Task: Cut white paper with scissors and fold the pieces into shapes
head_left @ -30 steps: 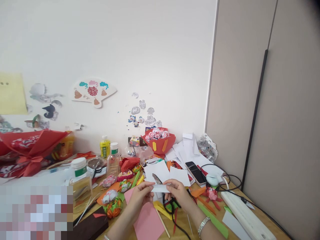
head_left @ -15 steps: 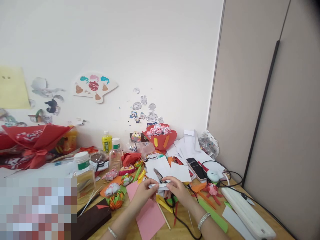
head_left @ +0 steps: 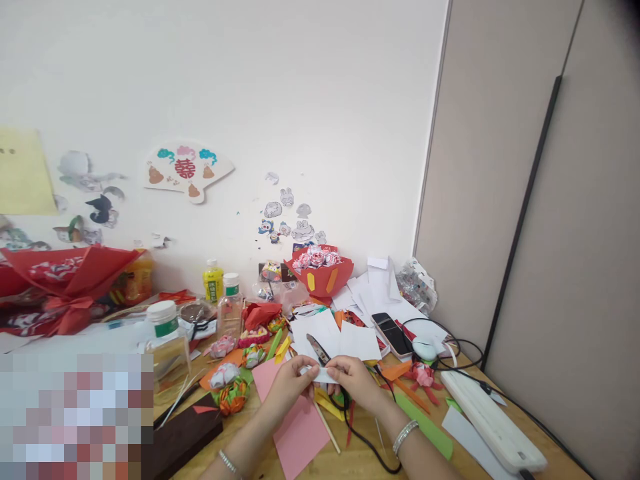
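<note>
Between my two hands is a small piece of white paper [head_left: 323, 375], pinched at both ends. My left hand [head_left: 295, 380] grips its left end with thumb and curled fingers. On the other end my right hand [head_left: 350, 377] closes in the same way, its lower fingers partly hidden beneath. Just beyond the hands lies a scissors-like tool with a dark blade [head_left: 317, 348], its handle hidden by the fingers. Under my left forearm is a pink paper sheet [head_left: 303, 437]. White paper sheets [head_left: 360, 341] lie behind the hands.
Folded paper flowers [head_left: 233, 396] and a clear jar [head_left: 167, 347] stand left. A red bouquet [head_left: 323, 277] is against the wall. To the right are a phone [head_left: 393, 333], a white power strip [head_left: 493, 420] and black cables [head_left: 367, 443]. A dark box [head_left: 185, 437] lies at lower left.
My hands have drawn slightly closer together on the white paper, and less of it shows between them. The camera view has shifted a little.
</note>
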`<move>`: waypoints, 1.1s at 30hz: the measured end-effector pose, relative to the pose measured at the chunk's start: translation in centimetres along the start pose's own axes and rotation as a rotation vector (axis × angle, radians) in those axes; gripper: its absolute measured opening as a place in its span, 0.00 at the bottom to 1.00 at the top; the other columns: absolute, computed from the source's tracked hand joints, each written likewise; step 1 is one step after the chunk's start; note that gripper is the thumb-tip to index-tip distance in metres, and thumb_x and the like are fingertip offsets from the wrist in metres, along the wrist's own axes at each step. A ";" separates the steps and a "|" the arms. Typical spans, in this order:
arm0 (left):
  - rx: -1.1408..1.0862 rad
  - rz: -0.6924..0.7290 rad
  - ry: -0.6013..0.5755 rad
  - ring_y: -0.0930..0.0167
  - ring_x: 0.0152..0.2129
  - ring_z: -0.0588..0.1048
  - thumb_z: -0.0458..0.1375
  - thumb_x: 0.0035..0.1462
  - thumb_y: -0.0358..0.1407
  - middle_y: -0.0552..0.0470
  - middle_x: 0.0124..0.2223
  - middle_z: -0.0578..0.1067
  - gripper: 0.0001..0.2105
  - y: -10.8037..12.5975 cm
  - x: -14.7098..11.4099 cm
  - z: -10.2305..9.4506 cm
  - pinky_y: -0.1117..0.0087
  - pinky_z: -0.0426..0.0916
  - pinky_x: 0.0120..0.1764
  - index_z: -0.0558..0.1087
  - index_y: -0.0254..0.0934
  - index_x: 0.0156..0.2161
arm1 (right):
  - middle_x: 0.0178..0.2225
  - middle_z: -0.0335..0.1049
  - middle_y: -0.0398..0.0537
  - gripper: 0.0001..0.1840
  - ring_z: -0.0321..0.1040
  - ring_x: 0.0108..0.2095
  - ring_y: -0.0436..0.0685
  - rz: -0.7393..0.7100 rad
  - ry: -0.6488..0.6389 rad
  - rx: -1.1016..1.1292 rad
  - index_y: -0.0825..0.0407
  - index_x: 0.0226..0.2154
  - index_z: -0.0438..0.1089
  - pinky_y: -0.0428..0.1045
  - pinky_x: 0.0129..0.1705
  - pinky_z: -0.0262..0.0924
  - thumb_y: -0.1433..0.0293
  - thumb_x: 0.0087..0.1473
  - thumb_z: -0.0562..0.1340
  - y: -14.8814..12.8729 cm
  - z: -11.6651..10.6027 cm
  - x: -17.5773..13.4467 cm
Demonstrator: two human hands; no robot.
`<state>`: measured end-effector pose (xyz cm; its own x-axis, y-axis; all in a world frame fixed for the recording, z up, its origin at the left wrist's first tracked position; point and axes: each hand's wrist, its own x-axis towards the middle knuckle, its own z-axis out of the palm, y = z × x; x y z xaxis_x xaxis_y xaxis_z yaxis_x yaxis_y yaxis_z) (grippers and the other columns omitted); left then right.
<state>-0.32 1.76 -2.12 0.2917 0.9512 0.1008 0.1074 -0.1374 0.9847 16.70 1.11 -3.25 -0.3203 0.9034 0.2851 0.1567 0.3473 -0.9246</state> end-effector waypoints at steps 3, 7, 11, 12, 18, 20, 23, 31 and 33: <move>-0.004 -0.004 0.002 0.74 0.12 0.67 0.58 0.41 0.50 0.58 0.15 0.68 0.17 -0.1 0.1 0.0 0.74 0.61 0.18 0.66 0.35 0.25 | 0.20 0.66 0.41 0.15 0.62 0.20 0.49 0.006 0.002 0.014 0.55 0.29 0.70 0.44 0.24 0.56 0.59 0.50 0.59 0.1 0.0 0.0; 0.000 0.026 -0.002 0.74 0.12 0.67 0.59 0.41 0.49 0.58 0.16 0.68 0.17 0.3 -0.2 0.1 0.74 0.61 0.18 0.66 0.35 0.24 | 0.21 0.67 0.42 0.15 0.63 0.20 0.49 0.030 -0.002 0.034 0.55 0.30 0.71 0.44 0.25 0.56 0.59 0.49 0.61 0.2 0.0 0.1; -0.016 0.040 -0.009 0.75 0.13 0.67 0.59 0.42 0.48 0.58 0.16 0.69 0.16 0.8 -0.6 0.0 0.75 0.62 0.18 0.66 0.35 0.24 | 0.21 0.68 0.42 0.15 0.63 0.20 0.49 0.031 0.003 0.047 0.55 0.30 0.71 0.45 0.25 0.57 0.59 0.48 0.61 0.4 0.0 0.2; -0.030 0.032 -0.021 0.75 0.13 0.67 0.59 0.42 0.48 0.58 0.17 0.69 0.16 0.7 -0.6 0.0 0.75 0.62 0.19 0.66 0.35 0.25 | 0.21 0.68 0.42 0.15 0.63 0.20 0.49 0.027 0.005 0.052 0.55 0.30 0.71 0.45 0.25 0.57 0.60 0.48 0.61 0.4 0.0 0.3; -0.078 -0.072 -0.080 0.75 0.13 0.69 0.61 0.38 0.52 0.57 0.16 0.71 0.21 -0.1 -0.1 -0.5 0.75 0.63 0.19 0.64 0.36 0.25 | 0.20 0.68 0.42 0.14 0.62 0.20 0.48 0.006 -0.020 0.038 0.56 0.29 0.70 0.44 0.24 0.56 0.60 0.49 0.60 0.5 -0.2 0.2; -0.070 -0.069 -0.090 0.74 0.13 0.69 0.61 0.37 0.53 0.56 0.15 0.71 0.21 -0.2 0.0 -0.7 0.74 0.63 0.19 0.64 0.36 0.25 | 0.20 0.68 0.41 0.15 0.62 0.19 0.48 0.006 -0.047 0.061 0.56 0.29 0.70 0.44 0.24 0.56 0.59 0.49 0.60 0.6 -0.3 0.3; -0.064 -0.055 -0.090 0.74 0.14 0.70 0.61 0.38 0.52 0.56 0.16 0.72 0.20 0.1 0.0 -0.8 0.74 0.63 0.21 0.64 0.36 0.25 | 0.21 0.69 0.42 0.18 0.63 0.19 0.48 0.020 -0.092 0.131 0.56 0.31 0.70 0.44 0.24 0.56 0.57 0.49 0.60 0.7 -0.6 0.4; -0.136 -0.111 -0.127 0.73 0.17 0.72 0.62 0.37 0.51 0.54 0.19 0.74 0.21 0.7 -0.4 -1.0 0.74 0.64 0.24 0.66 0.34 0.26 | 0.21 0.70 0.42 0.20 0.64 0.19 0.48 0.047 -0.130 0.197 0.56 0.35 0.69 0.45 0.25 0.58 0.55 0.49 0.60 0.8 -1.1 0.6; -0.126 -0.088 -0.108 0.73 0.17 0.72 0.62 0.37 0.52 0.54 0.19 0.74 0.21 0.5 -0.3 -1.0 0.73 0.64 0.23 0.66 0.35 0.25 | 0.20 0.69 0.41 0.20 0.63 0.18 0.48 0.055 -0.126 0.200 0.56 0.34 0.69 0.45 0.24 0.57 0.55 0.48 0.60 0.7 -1.1 0.6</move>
<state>-1.27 1.70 -1.49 0.3871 0.9220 0.0044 0.0188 -0.0127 0.9997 17.68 2.16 -3.49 -0.4326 0.8766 0.2108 -0.0068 0.2307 -0.9730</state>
